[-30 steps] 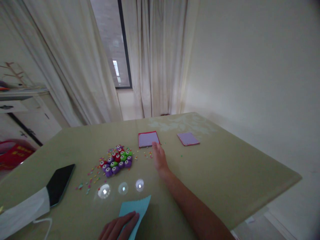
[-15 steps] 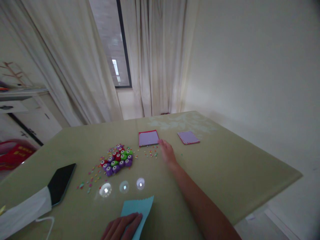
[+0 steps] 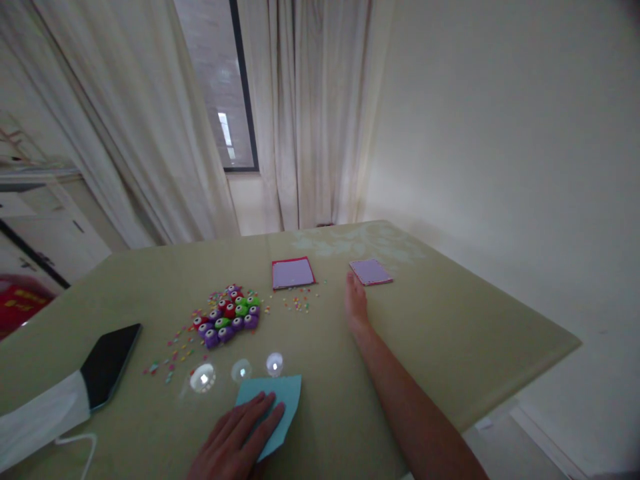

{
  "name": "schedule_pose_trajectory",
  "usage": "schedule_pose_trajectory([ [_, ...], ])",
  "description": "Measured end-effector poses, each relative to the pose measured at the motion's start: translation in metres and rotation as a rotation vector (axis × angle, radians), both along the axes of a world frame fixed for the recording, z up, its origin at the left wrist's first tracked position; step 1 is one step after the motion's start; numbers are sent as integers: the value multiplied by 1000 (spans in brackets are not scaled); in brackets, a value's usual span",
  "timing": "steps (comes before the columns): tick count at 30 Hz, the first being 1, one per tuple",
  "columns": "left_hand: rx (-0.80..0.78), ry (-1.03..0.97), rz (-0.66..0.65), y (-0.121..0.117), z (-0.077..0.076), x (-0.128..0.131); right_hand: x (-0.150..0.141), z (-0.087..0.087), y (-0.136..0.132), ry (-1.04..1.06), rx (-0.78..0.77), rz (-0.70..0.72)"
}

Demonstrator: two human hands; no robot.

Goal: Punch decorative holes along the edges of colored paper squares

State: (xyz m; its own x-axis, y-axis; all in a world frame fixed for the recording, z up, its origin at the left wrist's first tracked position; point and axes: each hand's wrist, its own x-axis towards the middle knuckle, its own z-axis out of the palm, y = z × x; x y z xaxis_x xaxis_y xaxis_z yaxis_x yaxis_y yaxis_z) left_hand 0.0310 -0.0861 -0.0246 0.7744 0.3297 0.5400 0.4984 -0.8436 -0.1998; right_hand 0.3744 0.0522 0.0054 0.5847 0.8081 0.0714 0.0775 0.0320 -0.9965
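Right hand (image 3: 357, 303) moved beside one of two squares (image 3: 371, 271), grip released (left hand's (image 3: 237, 433) unclear, on one sheet (image 3: 287, 388)).

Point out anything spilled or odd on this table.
Tiny multicoloured bits lie strewn, as if spilled, around the eyed toys and before the left lilac card; a face mask oddly overlaps the smartphone.

Under the left hand (image 3: 240, 433), light-blue paper (image 3: 289, 395); beyond it, purple, red and green figures (image 3: 223, 335) with white-and-black eyes, amid multicoloured bits (image 3: 299, 305). Just beyond the right hand (image 3: 356, 301), a lilac square (image 3: 371, 271). Around both, olive-green tabletop (image 3: 450, 333).
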Motion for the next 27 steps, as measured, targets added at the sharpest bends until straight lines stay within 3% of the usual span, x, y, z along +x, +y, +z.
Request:
schedule_pose_trajectory([
  [5, -144, 204, 176, 9, 4, 50, -39, -2, 2, 196, 105, 342],
  [9, -347, 264, 224, 26, 18, 64, -53, 5, -6, 228, 246, 394],
  [12, -393, 151, 126, 39, 25, 50, -52, 9, -22, 19, 191, 513],
  [16, -457, -57, 52, 57, 22, 24, -65, 11, -42, -379, 75, 680],
  [18, -442, -207, 126, 71, 20, 11, -75, 12, -48, -598, 92, 745],
  [21, -335, -379, 354, 97, 19, -11, -85, 12, -53, -865, 116, 852],
  [24, -249, -343, 541, 115, 17, -28, -88, 10, -53, -1002, 63, 930],
  [27, -268, -276, 585, 120, 12, -31, -88, 6, -52, -1025, 21, 909],
])
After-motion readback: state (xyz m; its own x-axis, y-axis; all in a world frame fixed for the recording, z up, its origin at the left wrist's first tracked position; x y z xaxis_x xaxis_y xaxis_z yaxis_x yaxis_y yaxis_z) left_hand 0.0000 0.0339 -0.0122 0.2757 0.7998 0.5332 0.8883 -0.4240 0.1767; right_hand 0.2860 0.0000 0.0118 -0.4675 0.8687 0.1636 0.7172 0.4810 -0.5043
